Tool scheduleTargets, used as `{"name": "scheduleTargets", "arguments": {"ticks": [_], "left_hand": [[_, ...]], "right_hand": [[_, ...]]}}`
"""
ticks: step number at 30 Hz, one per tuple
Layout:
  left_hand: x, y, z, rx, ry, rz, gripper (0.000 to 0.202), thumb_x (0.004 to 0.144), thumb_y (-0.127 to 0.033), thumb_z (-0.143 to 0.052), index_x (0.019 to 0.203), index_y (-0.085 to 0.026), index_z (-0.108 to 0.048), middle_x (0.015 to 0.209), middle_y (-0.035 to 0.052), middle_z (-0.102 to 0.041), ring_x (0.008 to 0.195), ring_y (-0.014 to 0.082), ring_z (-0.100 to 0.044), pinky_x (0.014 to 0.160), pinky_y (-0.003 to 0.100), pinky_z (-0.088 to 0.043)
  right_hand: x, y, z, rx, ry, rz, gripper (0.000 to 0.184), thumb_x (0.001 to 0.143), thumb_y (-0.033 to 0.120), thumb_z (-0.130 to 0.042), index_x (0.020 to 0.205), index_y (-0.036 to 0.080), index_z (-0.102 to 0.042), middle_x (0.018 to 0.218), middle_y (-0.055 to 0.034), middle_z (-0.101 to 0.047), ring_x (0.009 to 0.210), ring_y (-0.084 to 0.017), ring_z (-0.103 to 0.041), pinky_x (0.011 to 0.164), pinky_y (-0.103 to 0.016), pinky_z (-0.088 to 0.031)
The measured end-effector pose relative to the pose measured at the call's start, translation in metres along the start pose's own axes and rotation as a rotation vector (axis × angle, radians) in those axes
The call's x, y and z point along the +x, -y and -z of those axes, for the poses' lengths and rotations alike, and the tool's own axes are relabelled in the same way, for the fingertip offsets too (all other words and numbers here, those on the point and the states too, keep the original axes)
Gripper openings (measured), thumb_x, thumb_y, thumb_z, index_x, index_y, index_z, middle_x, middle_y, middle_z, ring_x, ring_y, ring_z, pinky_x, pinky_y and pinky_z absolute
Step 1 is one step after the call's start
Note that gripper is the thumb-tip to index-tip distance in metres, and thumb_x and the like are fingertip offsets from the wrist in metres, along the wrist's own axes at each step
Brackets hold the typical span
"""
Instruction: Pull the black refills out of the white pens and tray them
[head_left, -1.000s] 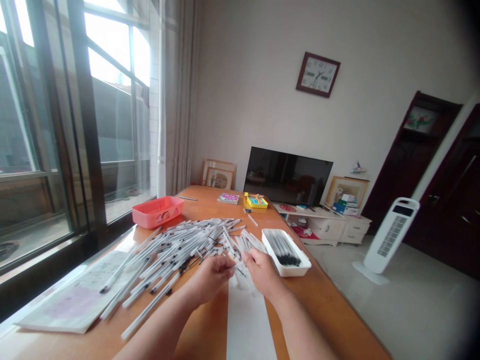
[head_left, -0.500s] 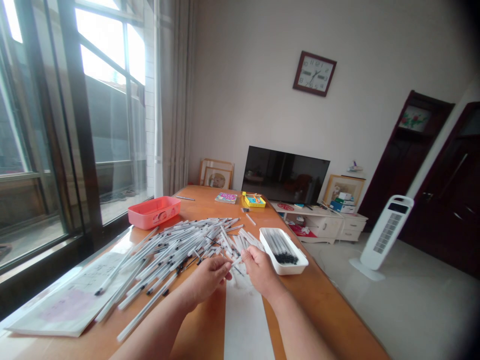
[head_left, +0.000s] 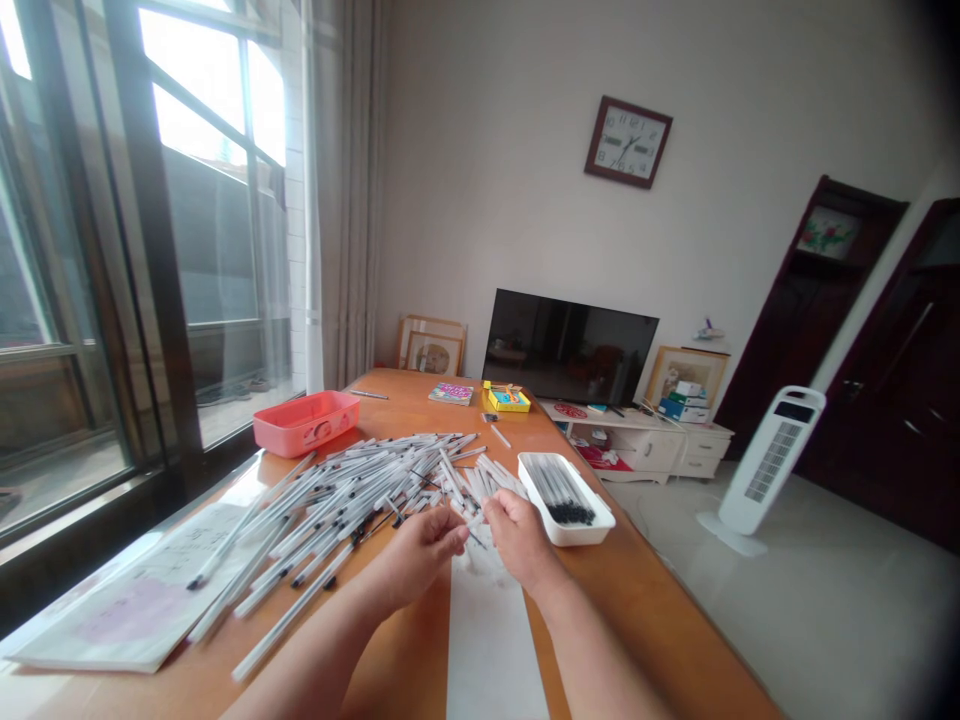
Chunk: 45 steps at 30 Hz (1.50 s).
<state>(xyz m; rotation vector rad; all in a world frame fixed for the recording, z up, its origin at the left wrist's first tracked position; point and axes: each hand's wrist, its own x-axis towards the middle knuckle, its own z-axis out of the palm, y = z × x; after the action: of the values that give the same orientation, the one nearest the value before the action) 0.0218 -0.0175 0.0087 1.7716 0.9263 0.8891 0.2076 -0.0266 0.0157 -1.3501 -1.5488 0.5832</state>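
My left hand (head_left: 424, 550) and my right hand (head_left: 523, 535) meet above a strip of white paper (head_left: 495, 650), fingertips pinched. Between them is a small pale, translucent pen part (head_left: 474, 522), mostly covered by the fingers; its exact kind cannot be made out. Left of my hands spreads a heap of white pens (head_left: 352, 495), several with black ends. Short translucent pieces (head_left: 495, 480) lie just beyond my fingers. Beside my right hand stands a white plastic box (head_left: 589, 535) holding clear pens (head_left: 551, 482) with black ends.
A red plastic box (head_left: 304, 428) stands by the window. Farther back on the wooden table (head_left: 637, 610) lie a colourful booklet (head_left: 451, 393) and a yellow box (head_left: 508, 400). A paper pad (head_left: 112, 620) is at the left, partly under pens. A white tower fan (head_left: 776, 460) stands on the floor.
My left fingers have shifted slightly, closing nearer to the pale piece. My right hand keeps its pinch in nearly the same spot. The view has moved very little.
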Motion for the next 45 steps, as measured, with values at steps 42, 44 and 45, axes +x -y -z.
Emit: {"name": "scheduleTargets", "arguments": {"ticks": [42, 44, 45], "left_hand": [[-0.010, -0.020, 0.001, -0.214, 0.027, 0.128, 0.041, 0.084, -0.055, -0.066, 0.083, -0.014, -0.067, 0.076, 0.0071, -0.068, 0.070, 0.0152, -0.054, 0.068, 0.028, -0.039], [-0.010, -0.020, 0.000, -0.204, 0.013, 0.113, 0.038, 0.084, -0.052, -0.067, 0.077, -0.014, -0.064, 0.074, 0.0061, -0.067, 0.069, 0.0143, -0.053, 0.068, 0.028, -0.039], [-0.010, -0.020, -0.001, -0.197, 0.002, 0.104, 0.037, 0.084, -0.051, -0.068, 0.075, -0.015, -0.063, 0.074, 0.0054, -0.066, 0.068, 0.0139, -0.052, 0.068, 0.028, -0.038]], "right_hand": [[-0.003, 0.016, 0.012, 0.539, 0.122, -0.207, 0.034, 0.080, 0.050, -0.072, 0.088, 0.016, -0.068, 0.076, -0.0031, -0.068, 0.066, -0.013, -0.052, 0.064, -0.026, -0.040], [-0.003, 0.016, 0.011, 0.532, 0.113, -0.211, 0.033, 0.081, 0.049, -0.072, 0.085, 0.016, -0.066, 0.075, -0.0020, -0.067, 0.065, -0.012, -0.051, 0.064, -0.025, -0.039], [-0.004, 0.015, 0.010, 0.530, 0.107, -0.215, 0.033, 0.081, 0.049, -0.072, 0.084, 0.017, -0.065, 0.075, -0.0016, -0.066, 0.065, -0.012, -0.051, 0.063, -0.025, -0.039]]}}
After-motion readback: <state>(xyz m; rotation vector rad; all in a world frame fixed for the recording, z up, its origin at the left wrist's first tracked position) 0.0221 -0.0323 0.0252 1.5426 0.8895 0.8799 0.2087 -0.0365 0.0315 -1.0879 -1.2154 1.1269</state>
